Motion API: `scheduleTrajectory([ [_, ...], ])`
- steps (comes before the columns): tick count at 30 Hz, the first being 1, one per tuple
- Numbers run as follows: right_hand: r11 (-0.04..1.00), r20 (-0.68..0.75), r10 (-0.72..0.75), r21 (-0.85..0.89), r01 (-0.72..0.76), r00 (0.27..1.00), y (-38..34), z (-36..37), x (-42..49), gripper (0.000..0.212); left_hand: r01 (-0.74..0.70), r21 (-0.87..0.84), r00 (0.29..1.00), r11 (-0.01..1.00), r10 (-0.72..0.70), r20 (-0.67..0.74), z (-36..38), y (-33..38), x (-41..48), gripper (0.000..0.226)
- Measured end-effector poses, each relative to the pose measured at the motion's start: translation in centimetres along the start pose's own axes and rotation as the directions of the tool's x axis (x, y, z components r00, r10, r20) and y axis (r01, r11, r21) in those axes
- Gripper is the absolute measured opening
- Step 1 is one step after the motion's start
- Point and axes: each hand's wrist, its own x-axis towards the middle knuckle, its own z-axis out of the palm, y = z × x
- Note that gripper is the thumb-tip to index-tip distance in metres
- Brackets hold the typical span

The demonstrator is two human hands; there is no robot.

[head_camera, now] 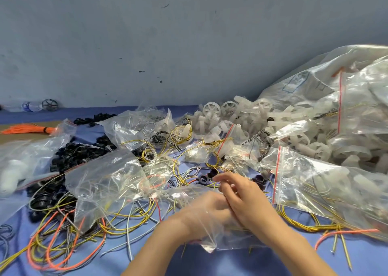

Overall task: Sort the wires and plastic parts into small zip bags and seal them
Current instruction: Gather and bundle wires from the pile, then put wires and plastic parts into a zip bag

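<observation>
My left hand [206, 211] grips the clear zip bag [212, 241] with curled fingers, seen through its film, I think to have the mouth ready for filling. My right hand [243, 198] lies over it, fingers half bent, tips just beside 1 black plastic ring [203, 179] among loose yellow wires [126, 215]. Whether they pinch anything, I cannot tell.

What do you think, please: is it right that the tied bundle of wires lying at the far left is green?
Not quite: the head view shows that the tied bundle of wires lying at the far left is orange, not green.
</observation>
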Motion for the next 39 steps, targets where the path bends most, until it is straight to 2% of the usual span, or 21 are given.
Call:
scheduleTrajectory([
  [1,1.0,-0.007,-0.005,-0.022,0.004,1.0,0.3,0.1,0.2,0.023,-0.012,-0.165,0.999,0.986,0.007,-0.031,0.0,-0.9,0.1,0.014],
  [2,0.999,-0.015,-0.006,-0.045,0.005,1.0,0.5,0.2,0.3,0.023,0.004,-0.256,0.999,0.967,-0.016,-0.046,-0.3,-1.3,0.2,0.019],
  [6,0.975,0.045,0.016,-0.223,-0.006,0.999,1.2,0.5,0.4,0.019,0.014,-0.232,0.985,0.973,-0.054,-0.165,-3.6,-2.7,-1.7,0.037],
  [9,0.948,0.086,0.041,-0.317,-0.012,0.995,1.2,0.5,0.1,0.023,-0.038,-0.387,0.959,0.921,-0.075,-0.272,-7.0,-3.2,-4.0,0.018],
  [10,0.939,0.092,0.037,-0.344,-0.003,0.995,1.2,0.4,0.1,0.024,-0.048,-0.45,0.923,0.892,-0.132,-0.361,-8.1,-3.3,-4.5,0.014],
  [11,0.93,0.099,0.034,-0.368,0.005,0.994,1.1,0.4,0.1,0.024,-0.091,-0.487,0.854,0.868,-0.184,-0.487,-9.0,-3.1,-5.1,0.02],
  [12,0.926,0.109,0.038,-0.377,0.005,0.993,1.0,0.4,0.1,0.024,-0.145,-0.47,0.752,0.871,-0.212,-0.624,-9.9,-3.1,-5.4,0.023],
  [13,0.932,0.116,0.052,-0.363,-0.006,0.992,0.9,0.3,0.2,0.023,-0.177,-0.405,0.644,0.897,-0.206,-0.737,-10.6,-2.9,-5.6,0.022],
  [14,0.948,0.116,0.071,-0.315,-0.031,0.991,0.7,0.1,0.3,0.022,-0.181,-0.314,0.568,0.932,-0.161,-0.807,-10.9,-2.3,-5.5,0.021],
  [15,0.971,0.102,0.091,-0.232,-0.066,0.991,0.5,-0.2,0.5,0.021,-0.179,-0.217,0.538,0.96,-0.089,-0.838,-10.8,-1.7,-5.1,0.021],
  [17,0.99,0.024,0.142,-0.008,-0.142,0.99,0.0,-1.1,1.1,0.023,-0.165,-0.075,0.582,0.983,0.036,-0.812,-9.9,-0.5,-3.5,0.019],
  [19,0.948,-0.065,0.222,0.246,-0.2,0.973,-0.4,-2.4,1.7,0.027,-0.056,0.087,0.692,0.995,0.102,-0.715,-8.5,0.2,-1.5,0.019],
  [22,0.794,-0.089,0.333,0.564,-0.228,0.939,-0.5,-4.1,2.0,0.032,0.177,0.392,0.84,0.903,0.069,-0.538,-6.7,-0.8,1.2,0.027],
  [24,0.727,-0.08,0.384,0.64,-0.248,0.92,-0.3,-4.9,2.0,0.032,0.246,0.456,0.879,0.855,0.001,-0.477,-5.6,-2.1,2.5,0.034],
  [27,0.684,-0.089,0.441,0.677,-0.27,0.893,0.2,-5.7,2.3,0.032,0.3,0.515,0.889,0.803,-0.04,-0.456,-4.4,-3.7,3.6,0.038],
  [30,0.684,-0.111,0.452,0.68,-0.264,0.885,0.5,-6.2,2.5,0.032,0.344,0.56,0.872,0.754,-0.035,-0.488,-4.0,-4.0,4.1,0.035],
  [35,0.712,-0.14,0.431,0.659,-0.241,0.892,0.9,-6.6,2.3,0.031,0.315,0.479,0.828,0.819,0.01,-0.56,-3.3,-3.9,4.7,0.021],
  [39,0.824,-0.186,0.349,0.528,-0.206,0.919,0.6,-5.8,1.9,0.028,0.222,0.39,0.779,0.894,0.078,-0.622,-2.6,-3.8,4.7,0.028],
])
